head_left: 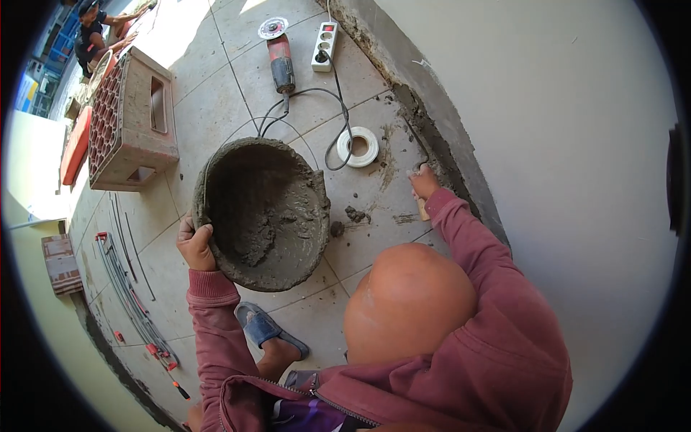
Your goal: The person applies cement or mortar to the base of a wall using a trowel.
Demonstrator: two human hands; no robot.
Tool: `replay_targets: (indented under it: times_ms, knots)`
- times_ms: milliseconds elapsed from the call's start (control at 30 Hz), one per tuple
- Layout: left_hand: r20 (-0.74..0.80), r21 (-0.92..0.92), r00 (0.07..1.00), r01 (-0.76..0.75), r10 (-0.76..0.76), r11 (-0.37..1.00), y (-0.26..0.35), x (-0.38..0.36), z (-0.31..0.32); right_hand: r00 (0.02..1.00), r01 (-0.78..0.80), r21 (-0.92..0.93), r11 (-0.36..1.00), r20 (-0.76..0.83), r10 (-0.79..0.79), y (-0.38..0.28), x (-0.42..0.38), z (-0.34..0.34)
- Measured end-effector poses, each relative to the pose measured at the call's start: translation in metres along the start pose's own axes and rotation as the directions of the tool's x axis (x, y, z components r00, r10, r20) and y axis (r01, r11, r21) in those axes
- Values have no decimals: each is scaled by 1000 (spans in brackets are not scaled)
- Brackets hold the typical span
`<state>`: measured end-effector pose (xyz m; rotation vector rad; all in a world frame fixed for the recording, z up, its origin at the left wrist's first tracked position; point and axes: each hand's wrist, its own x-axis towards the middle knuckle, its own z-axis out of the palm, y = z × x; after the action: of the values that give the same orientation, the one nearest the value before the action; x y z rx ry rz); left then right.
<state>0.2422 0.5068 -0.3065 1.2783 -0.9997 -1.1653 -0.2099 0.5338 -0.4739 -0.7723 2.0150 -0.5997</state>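
My left hand (196,243) grips the left rim of a bucket (317,216) coated with grey mortar, its mouth tipped toward me. Wet mortar (270,234) lies inside along its lower wall. My right hand (425,181) is closed around a trowel (423,209), whose wooden handle end shows below the fist. The trowel's thin dark metal part reaches up beside the mortar-filled strip (435,133) at the foot of the wall. Small mortar lumps (355,214) lie on the tiles between the bucket and this hand.
An angle grinder (281,61), a power strip (325,47) and a roll of white tape (358,147) lie beyond the bucket, with cables between them. A crate (144,119) stands at the left, near a long tile cutter (133,302). Another person (93,36) crouches at the far left.
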Motion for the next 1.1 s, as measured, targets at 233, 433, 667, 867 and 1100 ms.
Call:
replay_targets:
  times_ms: [233,433,667,867,1100]
  knots:
    - [2,-44,1000,13,-13,999,4,-1,4,1000,-20,370,929,3,20,-35,-12,-21]
    - [-23,8,1000,-9,10,1000,-1,-2,-4,1000,-7,420,908,4,6,-22,-51,-30]
    - [5,-24,1000,15,-15,1000,1,-2,0,986,-167,277,946,46,161,7,-57,-11]
    - [30,-28,1000,0,0,1000,8,-6,10,979,-44,194,980,203,4,-31,-2,5]
    - [41,-60,999,12,-9,998,2,1,1,976,-11,51,999,218,0,-65,50,18]
